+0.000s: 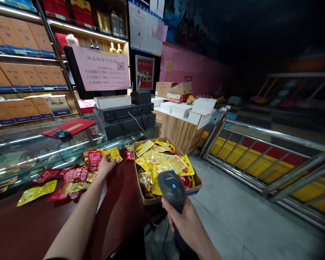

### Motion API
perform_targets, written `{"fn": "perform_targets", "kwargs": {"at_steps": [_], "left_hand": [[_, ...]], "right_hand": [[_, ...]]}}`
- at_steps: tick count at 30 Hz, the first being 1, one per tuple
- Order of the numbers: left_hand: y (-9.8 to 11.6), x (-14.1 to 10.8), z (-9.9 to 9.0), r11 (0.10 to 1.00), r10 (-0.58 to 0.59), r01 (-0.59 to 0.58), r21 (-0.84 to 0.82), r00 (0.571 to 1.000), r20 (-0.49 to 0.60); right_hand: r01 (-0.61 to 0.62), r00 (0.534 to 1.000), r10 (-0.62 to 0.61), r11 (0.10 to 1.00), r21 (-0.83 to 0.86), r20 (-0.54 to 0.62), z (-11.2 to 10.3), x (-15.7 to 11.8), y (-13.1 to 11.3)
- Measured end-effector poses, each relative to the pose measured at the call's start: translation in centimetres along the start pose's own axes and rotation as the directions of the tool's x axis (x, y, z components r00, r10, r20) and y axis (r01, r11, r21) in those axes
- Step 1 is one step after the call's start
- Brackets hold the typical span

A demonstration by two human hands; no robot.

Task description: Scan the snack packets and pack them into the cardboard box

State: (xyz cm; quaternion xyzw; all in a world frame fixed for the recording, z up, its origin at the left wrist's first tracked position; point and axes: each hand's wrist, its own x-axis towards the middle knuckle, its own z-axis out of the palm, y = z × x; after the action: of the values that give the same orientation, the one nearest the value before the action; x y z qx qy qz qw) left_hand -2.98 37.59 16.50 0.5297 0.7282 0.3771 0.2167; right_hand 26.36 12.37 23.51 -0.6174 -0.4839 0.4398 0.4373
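My right hand is wrapped around the handle of a black barcode scanner with a lit blue light. The scanner's head is over the near edge of a cardboard box filled with yellow, gold and red snack packets. Farther left, my left hand reaches across the counter, its fingers closed on a yellow snack packet. Beside that hand lies a pile of red snack packets mixed with gold ones. One more yellow packet lies flat at the pile's left end.
The dark red counter meets a glass display case behind. On it stand a monitor with a pink notice and a black cash drawer. White boxes top a wooden cabinet. A metal railing runs along the right.
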Motion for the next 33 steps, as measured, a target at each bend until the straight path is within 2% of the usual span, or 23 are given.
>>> {"fn": "perform_targets", "kwargs": {"at_steps": [4,10,15,19,22,25,26,27,29,33], "left_hand": [[-0.7,1.1,0.3,0.994,-0.061,0.063,0.084,0.998,-0.026],[-0.6,1.2,1.2,0.978,-0.052,0.065,0.196,0.996,-0.071],[-0.3,0.5,1.1,0.988,-0.095,0.105,0.114,0.991,-0.090],[0.9,-0.2,0.3,0.993,-0.078,0.074,-0.098,0.996,-0.043],[3.3,-1.1,-0.4,0.959,0.000,0.016,-0.284,0.998,0.057],[7.6,-2.8,-0.6,0.861,0.093,-0.010,-0.508,0.986,0.139],[9.3,-3.6,-0.4,0.810,0.143,0.002,-0.587,0.969,0.200],[11.0,-4.5,0.0,0.772,0.185,0.028,-0.635,0.946,0.266],[14.4,-6.4,0.9,0.758,0.236,0.088,-0.646,0.887,0.398],[19.3,-9.5,3.4,0.780,0.347,0.133,-0.612,0.721,0.599]], "right_hand": [[0.003,0.999,-0.003,1.000,0.008,0.035,0.4,0.4,0.1],[-0.017,1.000,0.017,1.000,0.026,0.016,-0.1,0.7,0.5],[-0.005,1.000,0.005,1.000,0.021,-0.003,-0.8,0.6,1.0],[0.011,1.000,-0.011,1.000,0.016,-0.018,-1.4,0.2,0.7],[0.040,0.999,-0.040,0.999,0.013,-0.024,-2.0,-0.2,0.0],[0.066,0.997,-0.065,0.998,0.019,-0.035,-2.7,-0.8,-0.6],[0.070,0.997,-0.069,0.997,0.022,-0.040,-3.0,-1.0,-0.9],[0.074,0.996,-0.073,0.997,0.024,-0.046,-3.2,-1.2,-1.1],[0.073,0.996,-0.072,0.997,0.023,-0.056,-3.6,-1.6,-1.4],[0.062,0.994,-0.059,0.998,0.029,-0.090,-4.2,-2.2,-1.7]]}}
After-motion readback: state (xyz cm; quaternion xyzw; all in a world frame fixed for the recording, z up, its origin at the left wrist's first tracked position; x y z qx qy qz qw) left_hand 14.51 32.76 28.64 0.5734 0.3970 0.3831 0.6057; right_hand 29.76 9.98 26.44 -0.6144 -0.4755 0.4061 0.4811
